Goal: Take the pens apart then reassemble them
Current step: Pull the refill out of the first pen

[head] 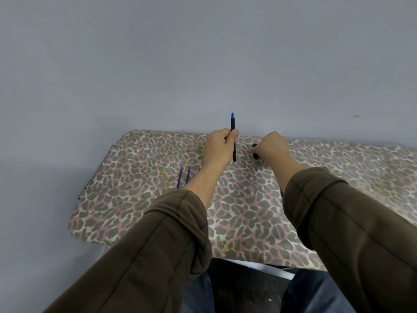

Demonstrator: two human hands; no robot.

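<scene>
Both hands are reaching out over the far side of the table, each arm coming from a brown sleeve (pixel 144 251). Filling most of the view beneath them, a table (pixel 140 211) is lying draped in a leopard-print cloth of grey, pink and cream, pushed up against a plain grey wall (pixel 158 64). Along the table's left edge a thin dark wire-like strip (pixel 94 175) is showing, though I cannot tell what it is.

At the left, the left hand (pixel 220 146) is curling its fingers shut around a dark pen (pixel 233 136), pinching it between thumb and fingers and holding it nearly upright, blue tip pointing up against the wall and lower end hanging just over the cloth. Just to its right, the right hand (pixel 272 146) is closing into a loose fist on a small black piece (pixel 255 151), probably a pen cap, which is sticking out from the thumb side and touching or nearly touching the cloth; how the fingers are gripping it is hidden.

Down at the left of the left forearm, thin blue refills (pixel 182 177) are lying side by side on the cloth, two plainly showing and a third peeking out beside the wrist.

No boxes, trays or cups are showing anywhere on the table.
</scene>
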